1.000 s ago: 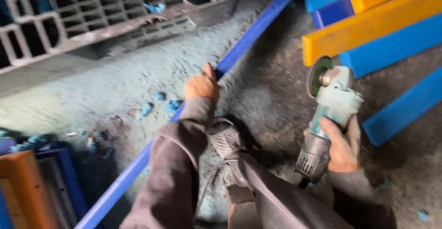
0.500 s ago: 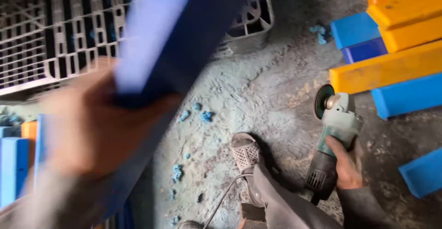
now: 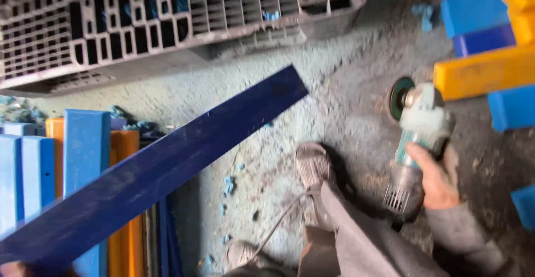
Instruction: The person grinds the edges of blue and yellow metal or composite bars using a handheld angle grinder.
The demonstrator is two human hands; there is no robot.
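Where the view is widest, a grey plastic pallet [image 3: 167,26] with a gridded, slotted face lies on the far side of both hands, on a gritty concrete floor [image 3: 345,104] strewn with blue chips [image 3: 228,185]. A long, flat, smooth dark-blue plank [image 3: 161,171] slants up and away from the left hand [image 3: 14,268], its square far end lifted over the floor. That hand shows only as a sliver at the frame's lower edge, at the plank's near end; its grip cannot be told. Upright blue and orange bars [image 3: 83,143] stand behind the plank. Yellow and blue blocks [image 3: 485,71] lie beyond the right hand [image 3: 437,177], which is clamped around the body of a pale green grinder [image 3: 415,138], disc pointing away.
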